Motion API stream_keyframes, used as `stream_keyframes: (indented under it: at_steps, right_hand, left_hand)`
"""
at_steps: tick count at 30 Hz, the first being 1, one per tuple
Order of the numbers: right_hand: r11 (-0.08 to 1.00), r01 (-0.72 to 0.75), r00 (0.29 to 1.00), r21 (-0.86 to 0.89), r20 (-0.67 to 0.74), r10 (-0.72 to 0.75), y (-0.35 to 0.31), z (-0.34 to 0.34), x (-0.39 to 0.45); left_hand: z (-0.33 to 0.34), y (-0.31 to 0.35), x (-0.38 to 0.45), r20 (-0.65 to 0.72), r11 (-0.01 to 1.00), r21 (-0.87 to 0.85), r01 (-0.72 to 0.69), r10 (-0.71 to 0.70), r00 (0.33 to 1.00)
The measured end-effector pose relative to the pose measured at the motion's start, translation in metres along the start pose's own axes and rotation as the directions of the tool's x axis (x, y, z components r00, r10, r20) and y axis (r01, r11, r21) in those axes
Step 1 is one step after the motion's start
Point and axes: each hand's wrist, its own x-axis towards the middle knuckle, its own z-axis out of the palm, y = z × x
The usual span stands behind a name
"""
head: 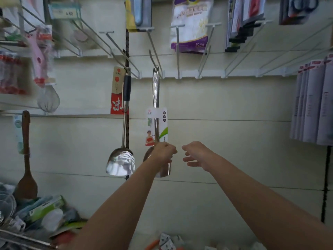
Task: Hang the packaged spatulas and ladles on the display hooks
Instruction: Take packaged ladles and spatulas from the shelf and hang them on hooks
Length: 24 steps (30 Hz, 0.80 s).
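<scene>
A steel spatula with a white and green label card [156, 98] hangs by its handle hole from a white display hook [155, 60] at the centre. My left hand [164, 150] grips its lower shaft just above the blade, which is partly hidden behind the hand. My right hand [193, 153] hovers just to the right, fingers loosely spread, holding nothing. To the left, a black-handled steel spatula with a red card [124, 127] hangs from the neighbouring hook [124, 59].
Several bare white hooks [178, 51] run along the rail to the right. A wooden spatula [26, 159] hangs at far left above a bin of packaged goods [45, 212]. A whisk [47, 100], a glove pack [191, 24] and grey packets [313, 103] hang around.
</scene>
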Motion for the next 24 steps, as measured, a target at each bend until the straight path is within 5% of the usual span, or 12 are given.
stream_keyframes:
  at_steps: [10, 24]
  right_hand:
    - [0.995, -0.096, 0.995, -0.033, 0.032, 0.097, 0.062, 0.004, 0.022]
    - [0.939, -0.332, 0.940, 0.093, 0.114, 0.322, 0.202, 0.042, 0.058]
  left_hand:
    - [0.040, -0.059, 0.011, 0.062, 0.996, -0.029, 0.085, -0.083, 0.995]
    - [0.080, -0.207, 0.020, 0.129, 0.912, -0.121, 0.392, -0.377, 0.917]
